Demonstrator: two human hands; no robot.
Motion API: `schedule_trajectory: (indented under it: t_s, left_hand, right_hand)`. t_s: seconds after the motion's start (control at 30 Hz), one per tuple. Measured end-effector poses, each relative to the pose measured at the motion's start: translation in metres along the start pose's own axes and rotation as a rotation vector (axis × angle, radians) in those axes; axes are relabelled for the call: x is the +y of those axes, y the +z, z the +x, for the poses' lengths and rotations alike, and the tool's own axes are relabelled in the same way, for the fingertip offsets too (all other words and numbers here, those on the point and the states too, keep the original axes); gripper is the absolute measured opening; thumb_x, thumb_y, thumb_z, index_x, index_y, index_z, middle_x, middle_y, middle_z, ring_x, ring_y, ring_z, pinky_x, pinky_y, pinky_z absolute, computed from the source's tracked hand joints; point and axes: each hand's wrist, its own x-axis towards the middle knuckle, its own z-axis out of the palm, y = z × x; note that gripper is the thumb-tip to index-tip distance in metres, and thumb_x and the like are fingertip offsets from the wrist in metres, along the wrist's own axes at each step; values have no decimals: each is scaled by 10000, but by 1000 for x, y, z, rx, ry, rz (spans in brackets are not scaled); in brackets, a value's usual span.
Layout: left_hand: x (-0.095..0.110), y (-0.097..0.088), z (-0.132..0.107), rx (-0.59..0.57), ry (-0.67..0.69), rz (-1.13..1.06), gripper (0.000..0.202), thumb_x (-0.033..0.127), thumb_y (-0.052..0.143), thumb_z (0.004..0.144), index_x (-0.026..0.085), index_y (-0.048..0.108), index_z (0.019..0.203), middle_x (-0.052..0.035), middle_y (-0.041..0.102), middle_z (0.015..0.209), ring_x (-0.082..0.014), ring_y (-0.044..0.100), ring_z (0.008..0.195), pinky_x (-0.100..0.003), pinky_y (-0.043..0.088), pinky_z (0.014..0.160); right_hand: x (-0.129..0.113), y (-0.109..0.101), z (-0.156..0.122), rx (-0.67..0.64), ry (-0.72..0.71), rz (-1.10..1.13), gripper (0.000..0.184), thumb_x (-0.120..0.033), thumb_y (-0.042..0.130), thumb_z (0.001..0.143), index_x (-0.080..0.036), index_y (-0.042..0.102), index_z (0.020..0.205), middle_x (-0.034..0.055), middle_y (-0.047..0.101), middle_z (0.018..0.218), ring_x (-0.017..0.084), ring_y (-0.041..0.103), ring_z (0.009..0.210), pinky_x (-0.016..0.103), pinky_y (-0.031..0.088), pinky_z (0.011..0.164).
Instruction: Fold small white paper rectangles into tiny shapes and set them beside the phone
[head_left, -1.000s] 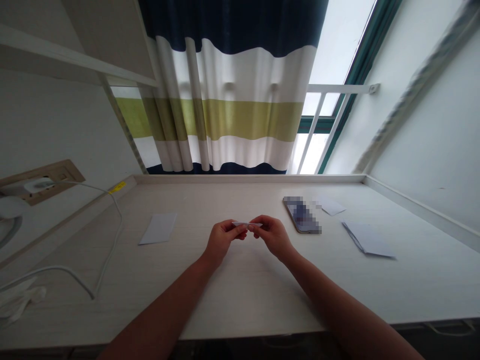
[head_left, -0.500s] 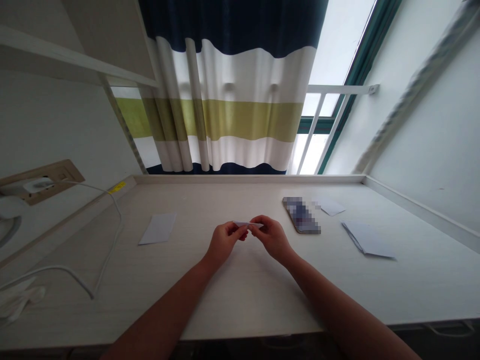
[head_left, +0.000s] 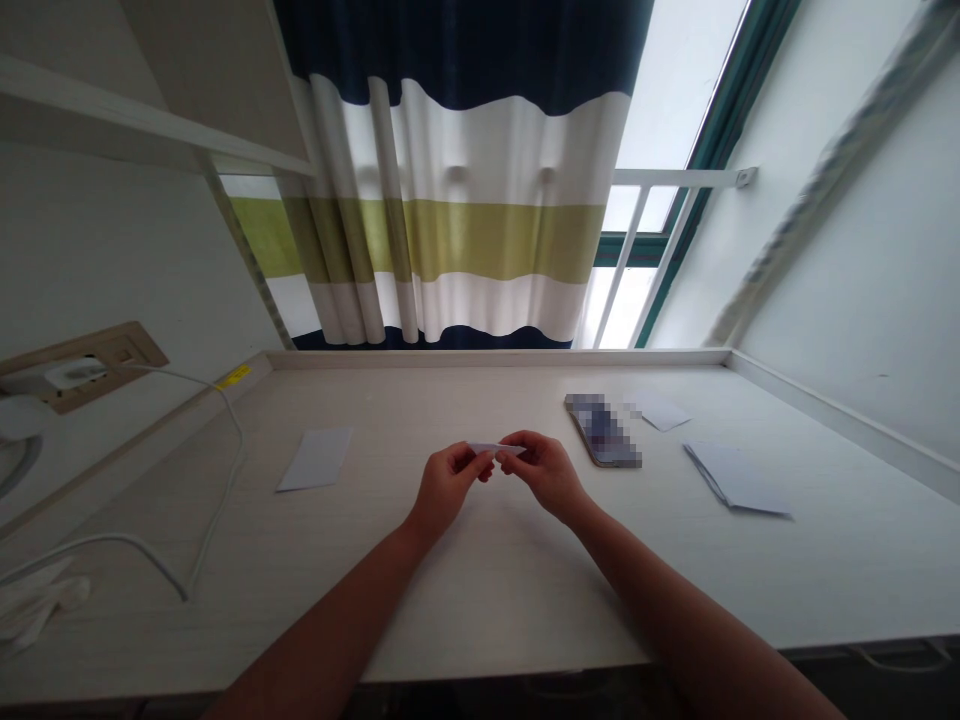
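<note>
A narrow folded strip of white paper [head_left: 496,448] is pinched between my two hands above the middle of the pale wood-grain desk [head_left: 480,590]. My left hand [head_left: 450,488] holds its left end between fingers and thumb. My right hand [head_left: 546,475] grips the other end the same way. The fingers hide part of the strip. A flat white paper sheet [head_left: 317,459] lies to the left of my hands, and a smartphone [head_left: 602,430] lies to their right.
Farther right are a small paper piece [head_left: 660,412] and a stack of white paper sheets [head_left: 735,480]. A white cable [head_left: 214,510] runs along the desk's left side from a wall socket [head_left: 75,373] to a crumpled white tissue [head_left: 37,605]. A striped curtain [head_left: 450,210] hangs behind the desk.
</note>
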Motion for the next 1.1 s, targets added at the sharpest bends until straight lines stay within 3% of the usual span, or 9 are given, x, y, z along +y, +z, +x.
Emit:
schedule_trajectory:
  t_s: [0.5,0.77,1.1]
  left_hand:
    - [1,-2,4,54,-164,-311,157,267,664,638,111,669,660,-34,639,596,-118,561,550,-264,480,582]
    - [0,-2,5,94,-123,-259,167,282,668,640,118,678,672,-32,643,604,-131,573,582,-275,493,606]
    - [1,-4,4,75,-135,-344,153,265,671,640,123,692,694,-34,662,624,-128,590,607,-269,491,632]
  right_hand:
    - [-6,-4,1,-7,68,182,180,-254,719,570,-156,674,713,-17,619,522,110,548,513,272,437,570]
    - [-6,-4,0,34,162,327,223,-305,737,552,-146,679,699,21,663,610,134,609,590,296,482,632]
    - [-8,-6,0,-11,166,381,204,-294,731,572,-146,696,706,32,671,630,136,619,627,281,479,645]
